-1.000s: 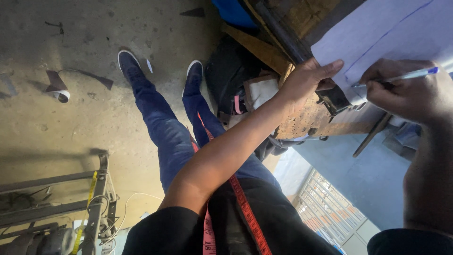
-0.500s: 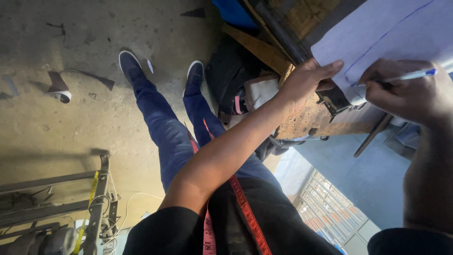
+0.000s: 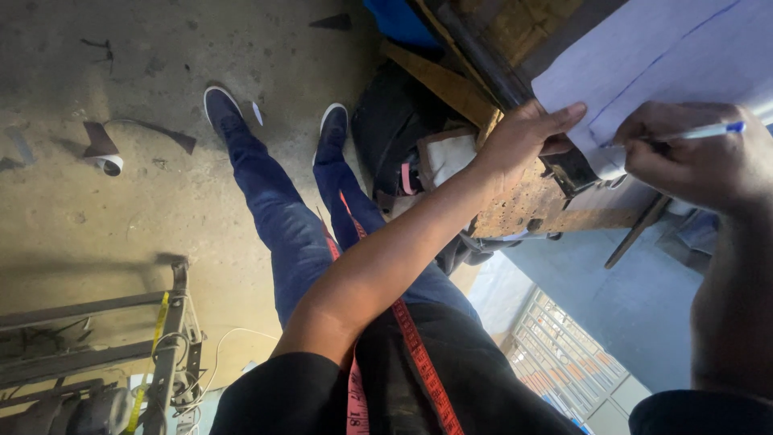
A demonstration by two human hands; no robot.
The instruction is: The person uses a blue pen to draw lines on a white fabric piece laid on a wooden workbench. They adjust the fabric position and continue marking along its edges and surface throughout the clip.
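A large white paper sheet [image 3: 668,56] with a thin blue line lies on a worn wooden work surface [image 3: 523,205] at the upper right. My left hand [image 3: 527,133] reaches across and presses its fingers flat on the sheet's lower edge. My right hand [image 3: 688,157] is closed around a blue-and-white pen [image 3: 700,131], whose tip rests on the paper near the left fingers. A red measuring tape [image 3: 415,346] hangs down my dark shirt. My legs in blue jeans and dark shoes [image 3: 221,105] stand on the concrete floor.
A black bag [image 3: 394,121] with a white cloth [image 3: 451,157] sits under the work surface. A small roll of tape [image 3: 109,163] lies on the floor at left. A metal frame [image 3: 173,322] with a yellow tape and cables stands at lower left. A metal grille [image 3: 555,354] shows at lower right.
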